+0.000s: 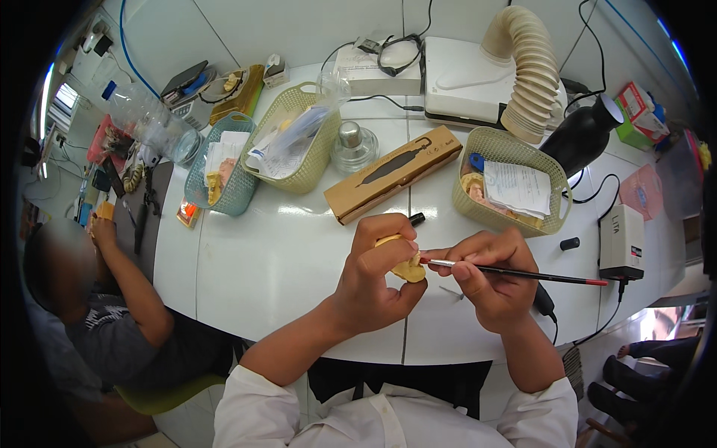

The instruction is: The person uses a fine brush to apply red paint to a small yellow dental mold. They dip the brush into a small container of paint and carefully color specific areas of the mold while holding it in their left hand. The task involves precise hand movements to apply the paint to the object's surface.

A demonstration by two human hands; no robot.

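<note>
Nearest the wearer's white shirt (pixel 392 418), the left hand (pixel 377 265) is grasping a dental cast (pixel 408 270), its thumb and fingers curling around the edges. The right hand (pixel 497 276) is pinching a fine brush (pixel 530 275) like a pen, and the brush's red tip is meeting, or nearly meeting, the side of the cast. For good work here, the left grip should be staying firm without covering the spot being brushed, the right fingers should be bracing close to the ferrule, and the strokes should be staying light and short, since a hard press would probably be splaying the bristles.

The cast is sitting up in the air between the hands, above the white tabletop (pixel 254 261). It is showing a pale yellow, matte, plaster-like body with an uneven outline; the fingers are hiding much of it, so its finer detail is not coming through.

Farther off, a small black cap (pixel 570 243) is lying to the right, a cardboard box (pixel 394 173) is resting at a slant, and an olive basket (pixel 515 225) is holding papers and more casts.
</note>
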